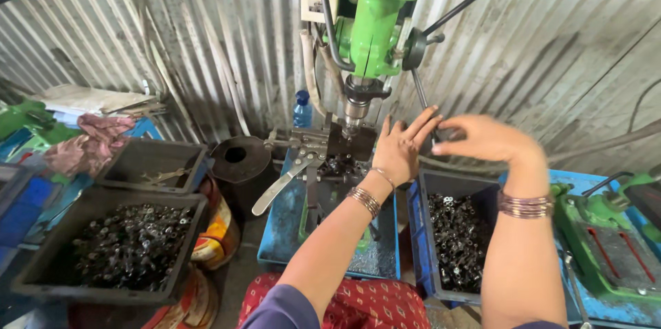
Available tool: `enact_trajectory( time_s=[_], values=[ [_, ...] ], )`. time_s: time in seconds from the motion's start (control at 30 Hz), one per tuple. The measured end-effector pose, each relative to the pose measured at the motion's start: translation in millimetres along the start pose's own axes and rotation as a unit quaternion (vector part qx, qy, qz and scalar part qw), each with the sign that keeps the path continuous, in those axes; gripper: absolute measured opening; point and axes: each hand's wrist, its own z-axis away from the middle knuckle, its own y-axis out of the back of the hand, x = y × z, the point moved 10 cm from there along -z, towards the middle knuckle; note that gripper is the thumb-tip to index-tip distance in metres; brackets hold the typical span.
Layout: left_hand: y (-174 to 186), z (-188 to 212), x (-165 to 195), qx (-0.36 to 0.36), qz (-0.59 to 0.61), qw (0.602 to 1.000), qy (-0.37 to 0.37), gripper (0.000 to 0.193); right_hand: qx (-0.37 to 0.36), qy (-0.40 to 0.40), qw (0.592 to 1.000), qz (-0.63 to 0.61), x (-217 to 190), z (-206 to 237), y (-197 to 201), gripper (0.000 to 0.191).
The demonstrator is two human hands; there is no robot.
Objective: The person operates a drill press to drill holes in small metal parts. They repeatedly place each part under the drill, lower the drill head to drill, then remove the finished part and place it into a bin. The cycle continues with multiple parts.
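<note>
A green drill press point(375, 19) stands against the wall, its chuck point(356, 105) just above a dark jig point(348, 143) with a silver clamp handle point(281, 188). My left hand point(399, 149) lies palm down at the jig's right side, fingers spread and stretched toward the right; nothing shows in it. My right hand point(485, 138) reaches in from the right. Its fingers curl around the dark knob of the lower feed lever point(420, 98). Both wrists wear bangles.
A black bin point(27, 277) of small metal parts sits at the left, with a second bin point(113, 167) behind it. Another parts bin point(423, 184) stands under my right arm. A blue tray point(282, 239), a black cylinder point(237, 157) and a green machine point(585, 232) surround the press.
</note>
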Motion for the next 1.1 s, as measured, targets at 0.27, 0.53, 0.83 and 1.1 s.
enact_trajectory(
  time_s=[0.27, 0.53, 0.83, 1.1],
  values=[
    [-15.6, -2.3, -4.0, -0.010, -0.008, 1.000, 0.017, 0.098, 0.463, 0.147, 0.769, -0.416, -5.6, -7.1, 195.7, 0.056],
    [-31.0, -5.5, -10.5, -0.080, -0.102, 0.991, 0.033, 0.098, 0.464, 0.239, 0.634, -0.570, -13.0, -25.0, 154.0, 0.020],
    [-35.5, -9.0, -12.3, -0.078, 0.057, 0.992, 0.082, 0.090, 0.497, 0.293, 0.632, -0.517, -40.5, 13.1, 112.9, 0.022],
    [76.1, -8.0, 0.3, 0.255, 0.284, 0.924, 0.041, 0.093, 0.565, 0.276, 0.563, -0.536, -31.1, 34.2, 62.0, 0.014]
  ],
)
